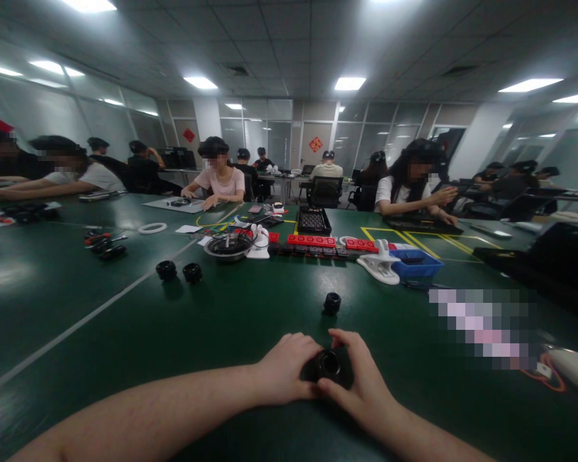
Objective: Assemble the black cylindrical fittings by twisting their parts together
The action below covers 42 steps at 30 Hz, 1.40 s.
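Your left hand [289,366] and right hand [363,375] held a black cylindrical part [328,364]; a separate fitting [332,303] stood on the far side.

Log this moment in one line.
Left hand, right hand: around hollow black cylindrical part | ahead: squat black cylindrical part, on green tabletop, untouched | farther right: blue rectangular tray

A black cylindrical part [324,366], its round opening visible, is held between the left hand [289,367] and right hand [359,372].
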{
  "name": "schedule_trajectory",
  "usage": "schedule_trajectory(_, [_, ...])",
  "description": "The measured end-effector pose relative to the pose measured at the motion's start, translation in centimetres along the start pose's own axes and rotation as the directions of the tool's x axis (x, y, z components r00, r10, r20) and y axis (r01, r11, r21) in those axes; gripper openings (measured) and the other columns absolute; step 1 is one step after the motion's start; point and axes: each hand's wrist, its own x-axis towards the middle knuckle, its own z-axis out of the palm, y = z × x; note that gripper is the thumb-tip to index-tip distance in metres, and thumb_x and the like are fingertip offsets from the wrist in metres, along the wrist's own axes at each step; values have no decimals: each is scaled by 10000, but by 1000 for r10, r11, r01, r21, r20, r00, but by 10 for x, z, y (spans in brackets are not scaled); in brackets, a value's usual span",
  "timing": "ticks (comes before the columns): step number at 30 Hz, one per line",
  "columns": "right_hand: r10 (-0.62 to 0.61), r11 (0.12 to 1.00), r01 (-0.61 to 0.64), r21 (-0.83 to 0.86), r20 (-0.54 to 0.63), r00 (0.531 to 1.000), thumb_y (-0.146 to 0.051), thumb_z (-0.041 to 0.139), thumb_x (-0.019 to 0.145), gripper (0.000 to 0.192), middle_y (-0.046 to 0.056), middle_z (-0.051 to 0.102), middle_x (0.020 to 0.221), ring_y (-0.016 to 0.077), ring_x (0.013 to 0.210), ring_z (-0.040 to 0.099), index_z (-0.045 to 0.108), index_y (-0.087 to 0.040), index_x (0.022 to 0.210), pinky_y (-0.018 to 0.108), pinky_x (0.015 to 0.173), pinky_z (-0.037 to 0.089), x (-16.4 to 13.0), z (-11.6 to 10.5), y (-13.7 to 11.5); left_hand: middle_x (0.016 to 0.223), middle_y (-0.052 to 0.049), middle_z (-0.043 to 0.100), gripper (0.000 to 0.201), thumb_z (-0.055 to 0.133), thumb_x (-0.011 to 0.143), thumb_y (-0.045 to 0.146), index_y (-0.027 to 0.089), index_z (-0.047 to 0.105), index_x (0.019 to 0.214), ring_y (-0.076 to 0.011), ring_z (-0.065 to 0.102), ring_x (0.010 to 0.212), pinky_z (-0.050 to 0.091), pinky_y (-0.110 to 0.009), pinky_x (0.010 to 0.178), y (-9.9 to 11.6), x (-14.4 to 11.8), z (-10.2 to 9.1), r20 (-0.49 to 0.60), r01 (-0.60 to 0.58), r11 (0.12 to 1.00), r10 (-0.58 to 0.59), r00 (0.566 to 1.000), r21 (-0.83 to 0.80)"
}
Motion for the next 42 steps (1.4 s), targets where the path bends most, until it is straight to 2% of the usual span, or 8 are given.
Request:
schedule_trajectory(4, [-10,999,10,47,4,1000,-207,567,688,475,70,533,930,218,863,543,373,-203,1122,379,763,469,0,0,-2,904,-22,543,351,616,692,424,187,508,926,-197,492,824,386,-297,728,1,0,-1,2,1,1000,-1,1000,-5])
schedule_trajectory(9, [-104,983,89,163,90,990,-110,431,722,503,103,539,1108,222,1019,530,311,-217,1198,406,864,435,-3,-4,-2,920,-21,548,415,628,681,451,194,510,985,-199,498,840,388,-305,745,2,0,-2,11,20,1000,-20,1000,-15])
schedule_trajectory(16, [-211,973,196,122,117,971,-177,370,807,514,69,403,1305,235,1221,337,264,-244,1305,432,983,326,-5,-13,-3,1040,-37,548,494,607,700,488,218,479,1093,-216,503,908,381,-330,800,2,-1,-3,-3,-2,999,1,1000,-53])
schedule_trajectory(18, [-186,979,176,99,103,977,-259,408,818,501,87,413,1287,255,1219,324,274,-219,1299,444,978,325,-4,-11,-3,1020,-43,551,476,590,704,508,200,495,1054,-216,505,898,389,-323,784,2,-1,-2,-6,-2,999,2,1000,-48])
schedule_trajectory(24, [-71,997,70,45,12,997,-429,564,730,569,126,482,1114,269,1033,475,350,-179,1195,415,869,416,0,-3,0,942,-31,549,405,572,718,503,193,504,970,-203,497,842,391,-301,736,-1,-1,1,-21,-17,1000,16,1000,-19])
schedule_trajectory(34, [29,999,-29,23,-2,1000,-242,598,684,461,73,537,918,229,855,541,412,-198,1103,391,755,467,0,-1,-3,917,-20,544,375,591,708,469,194,505,948,-198,495,831,388,-298,731,-1,0,2,-2,-3,1000,3,1000,-1])
schedule_trajectory(38, [-67,996,63,64,66,996,-160,502,723,533,81,553,1026,223,969,528,318,-220,1220,400,839,446,-2,-2,-3,937,-24,545,408,631,679,418,188,505,991,-205,494,863,386,-306,756,1,0,0,16,20,1000,-20,1000,-8])
schedule_trajectory(42, [-221,975,216,46,130,967,-110,394,734,588,78,477,1229,239,1164,408,255,-234,1292,473,973,326,-4,-8,-2,1022,-19,542,465,630,693,425,247,482,1097,-211,493,898,375,-326,788,3,0,-4,16,-2,999,3,1000,-47])
